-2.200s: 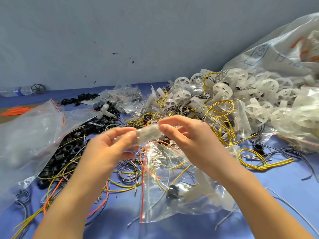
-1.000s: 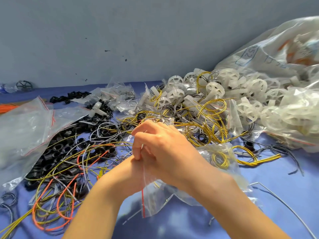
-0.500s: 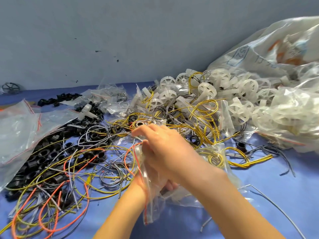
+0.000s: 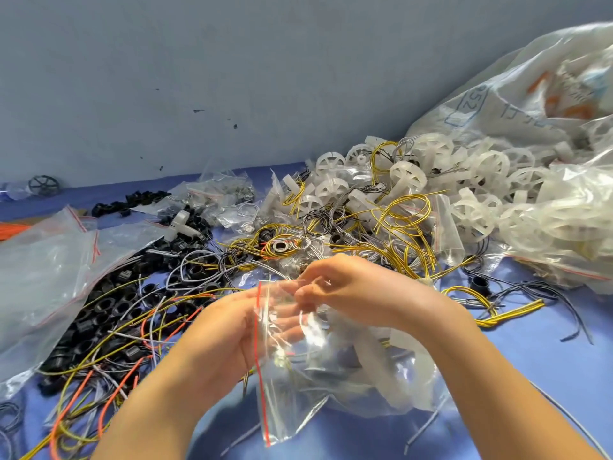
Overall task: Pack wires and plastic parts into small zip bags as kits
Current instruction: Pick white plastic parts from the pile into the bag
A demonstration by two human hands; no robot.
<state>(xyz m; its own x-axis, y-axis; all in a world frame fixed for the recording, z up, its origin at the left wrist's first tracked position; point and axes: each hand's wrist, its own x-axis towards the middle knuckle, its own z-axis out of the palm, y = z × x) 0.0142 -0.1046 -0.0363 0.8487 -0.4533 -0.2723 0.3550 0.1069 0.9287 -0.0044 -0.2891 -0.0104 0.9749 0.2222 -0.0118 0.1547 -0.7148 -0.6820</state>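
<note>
A small clear zip bag [image 4: 282, 370] with a red strip along its mouth hangs between my hands above the blue table. My left hand [image 4: 229, 330] holds it from the left, fingers behind the plastic. My right hand [image 4: 358, 290] pinches the bag's top at the upper right. Wires and a dark part show faintly through the plastic. Loose yellow wires [image 4: 404, 227], orange wires [image 4: 109, 390], black plastic rings [image 4: 106, 307] and white plastic wheels [image 4: 408, 174] lie spread behind and beside my hands.
A big clear bag [image 4: 43, 270] lies at the left. A large printed sack [image 4: 537, 94] and bags of white wheels [image 4: 564, 234] fill the right. Filled small bags [image 4: 219, 190] sit near the grey wall. Under my right forearm lies more clear plastic [image 4: 398, 376].
My hands have drawn apart from a clasped position. The bag now hangs open-faced between them, with its red strip running down the left side.
</note>
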